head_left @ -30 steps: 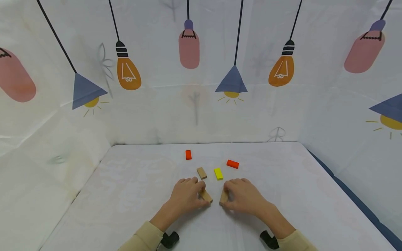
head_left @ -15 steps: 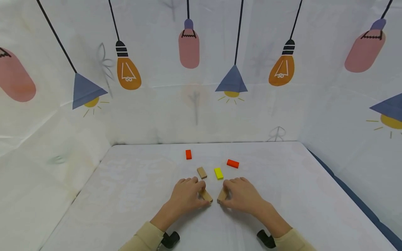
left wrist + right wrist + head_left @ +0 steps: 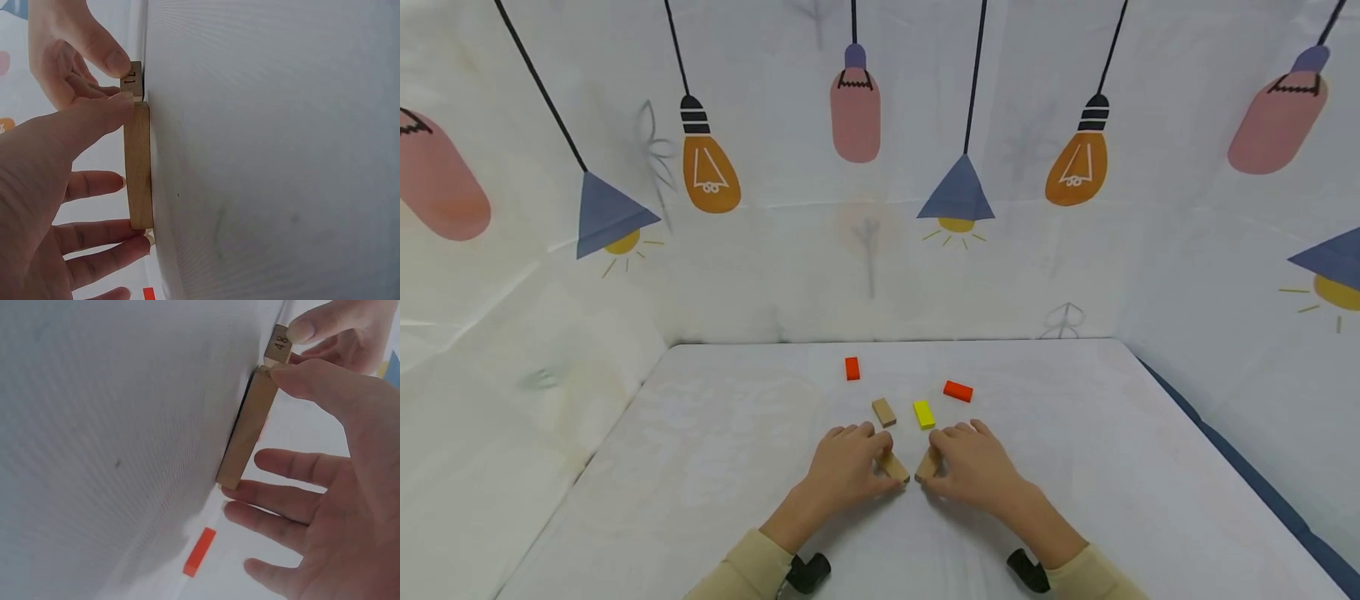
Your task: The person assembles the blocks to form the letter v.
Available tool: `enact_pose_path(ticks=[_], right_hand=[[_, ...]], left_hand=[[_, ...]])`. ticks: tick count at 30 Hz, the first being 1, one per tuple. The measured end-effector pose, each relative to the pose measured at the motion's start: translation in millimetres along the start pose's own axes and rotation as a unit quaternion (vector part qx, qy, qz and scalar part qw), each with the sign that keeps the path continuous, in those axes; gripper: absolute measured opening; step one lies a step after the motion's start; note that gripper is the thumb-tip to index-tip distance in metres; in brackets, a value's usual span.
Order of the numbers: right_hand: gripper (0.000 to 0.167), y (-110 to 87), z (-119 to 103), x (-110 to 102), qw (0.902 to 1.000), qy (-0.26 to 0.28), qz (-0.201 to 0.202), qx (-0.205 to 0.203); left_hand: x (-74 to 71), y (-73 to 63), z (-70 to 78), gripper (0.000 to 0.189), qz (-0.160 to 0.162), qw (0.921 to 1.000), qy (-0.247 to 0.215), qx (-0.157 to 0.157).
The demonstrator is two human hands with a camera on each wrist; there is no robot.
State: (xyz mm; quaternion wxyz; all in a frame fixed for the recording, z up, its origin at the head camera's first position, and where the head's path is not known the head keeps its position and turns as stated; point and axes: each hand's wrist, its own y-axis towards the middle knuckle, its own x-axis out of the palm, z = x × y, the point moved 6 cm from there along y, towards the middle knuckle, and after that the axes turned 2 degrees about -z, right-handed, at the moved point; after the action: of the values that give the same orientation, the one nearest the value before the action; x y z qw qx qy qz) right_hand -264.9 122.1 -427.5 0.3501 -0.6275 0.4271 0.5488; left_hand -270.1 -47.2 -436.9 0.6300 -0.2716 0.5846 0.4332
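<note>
My left hand (image 3: 842,468) pinches a plain wooden block (image 3: 892,468) lengthwise between thumb and fingers on the white table. Opposite it, my right hand (image 3: 979,467) grips a second wooden block (image 3: 927,465) the same way. The two blocks slant toward each other, their near ends separated by a narrow gap in the head view. Dark digits mark the end of the right hand's block (image 3: 132,79) in the left wrist view. In the right wrist view, "48" shows on the end of the left hand's block (image 3: 279,342).
Beyond the hands lie a loose wooden block (image 3: 883,412), a yellow block (image 3: 924,414) and two red blocks, one upper left (image 3: 852,368), the other red block (image 3: 958,391) further right. The white table (image 3: 700,458) meets a lamp-patterned curtain (image 3: 760,275) at its back edge.
My right hand has slid its wooden block left, toward the left hand's block, turning it slightly and narrowing the gap. The left hand stays nearly still.
</note>
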Motion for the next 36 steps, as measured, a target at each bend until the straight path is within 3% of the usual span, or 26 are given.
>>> enact_pose_path(ticks=[9,18,26,36], right_hand=[[0.039,2.0,-1.6,4.1,0.9996,-0.025,0.011,-0.012],[0.051,2.4,-4.0,7.4,0.9995,-0.031,-0.005,-0.001],[0.053,1.8,-6.4,4.5,0.9994,-0.034,-0.004,-0.007],[0.05,1.1,-6.7,4.4,0.9993,-0.035,-0.003,-0.006]], left_hand=[[2.7,1.9,-1.7,0.042,-0.002,1.0,0.003,0.002],[1.6,1.4,-1.0,0.041,-0.005,1.0,0.001,-0.002],[1.0,1.6,-0.9,0.041,0.01,0.9999,0.008,0.004],[2.0,2.0,-1.7,0.038,0.002,1.0,0.003,-0.004]])
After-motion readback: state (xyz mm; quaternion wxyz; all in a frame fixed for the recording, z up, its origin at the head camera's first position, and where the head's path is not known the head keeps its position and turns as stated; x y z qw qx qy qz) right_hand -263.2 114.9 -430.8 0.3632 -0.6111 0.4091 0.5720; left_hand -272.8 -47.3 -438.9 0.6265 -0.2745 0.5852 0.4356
